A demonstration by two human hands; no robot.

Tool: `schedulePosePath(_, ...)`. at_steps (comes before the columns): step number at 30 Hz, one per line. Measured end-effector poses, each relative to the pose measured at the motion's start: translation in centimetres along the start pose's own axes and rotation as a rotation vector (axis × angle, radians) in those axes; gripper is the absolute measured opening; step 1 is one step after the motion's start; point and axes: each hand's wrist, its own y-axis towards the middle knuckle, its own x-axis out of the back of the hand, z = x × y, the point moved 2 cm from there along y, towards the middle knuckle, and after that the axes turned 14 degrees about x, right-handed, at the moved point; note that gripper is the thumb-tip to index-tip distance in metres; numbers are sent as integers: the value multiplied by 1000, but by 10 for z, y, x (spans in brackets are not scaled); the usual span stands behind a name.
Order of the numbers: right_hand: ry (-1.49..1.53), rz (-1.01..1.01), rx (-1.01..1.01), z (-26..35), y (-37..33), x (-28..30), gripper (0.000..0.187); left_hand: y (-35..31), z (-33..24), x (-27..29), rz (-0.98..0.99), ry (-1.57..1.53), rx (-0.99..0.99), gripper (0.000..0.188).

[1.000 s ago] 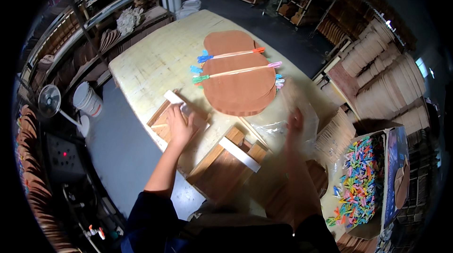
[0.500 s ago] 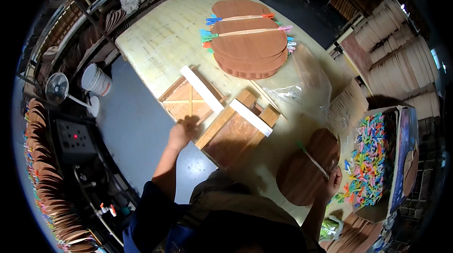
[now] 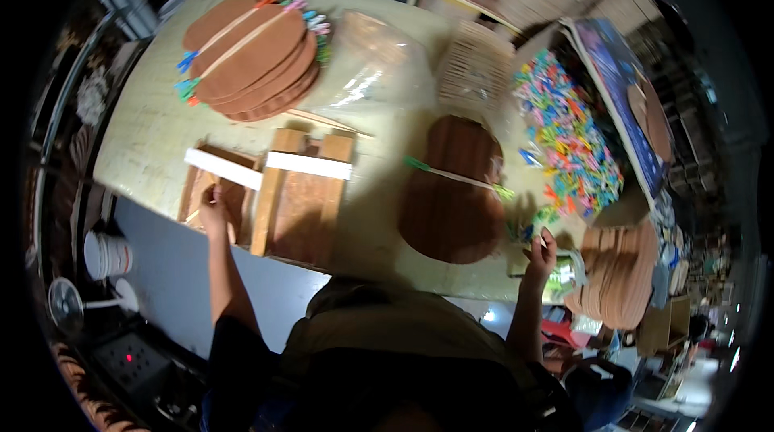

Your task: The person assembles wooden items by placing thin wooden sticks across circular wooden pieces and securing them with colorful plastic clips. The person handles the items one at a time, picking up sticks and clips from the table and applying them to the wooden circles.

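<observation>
A brown wooden plate with a waisted, guitar-like outline (image 3: 451, 222) lies on the table. A pale strip (image 3: 463, 179) crosses it, with a green clothespin (image 3: 416, 163) at its left end and a yellow-green clothespin (image 3: 503, 192) at its right end. My right hand (image 3: 542, 255) is off the plate, to its right near the table's front edge, its fingers apart and slightly blurred. My left hand (image 3: 213, 210) reaches into the left wooden tray (image 3: 230, 150), fingers pinched together beside thin light sticks. What they hold, if anything, is too blurred to make out.
Another wooden frame with a white bar (image 3: 310, 164) stands beside the tray. Clamped brown plates (image 3: 258, 69) are stacked at far left. A plastic bag (image 3: 371, 69) lies behind. At right, a box (image 3: 605, 53) holds many coloured clothespins (image 3: 564, 142); more plates (image 3: 613, 271) stand nearby.
The view has turned rightward. My right hand has left the strip's right end, where a yellow-green clothespin now shows, and moved nearer the front edge. My left hand has moved further into the tray.
</observation>
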Motion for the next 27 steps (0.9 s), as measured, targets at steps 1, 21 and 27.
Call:
schedulePosePath(1,31,-14,-47,0,1,4,33,22,9,-10,226,-362,212,36)
schedulePosePath(21,-803,309,432,-91,17,-32,41,-103,-130,-40,-133,-146,-622,7)
schedulePosePath(27,-714,340,325,-100,37,-33,33,-299,-181,-150,553,20,-1037,8)
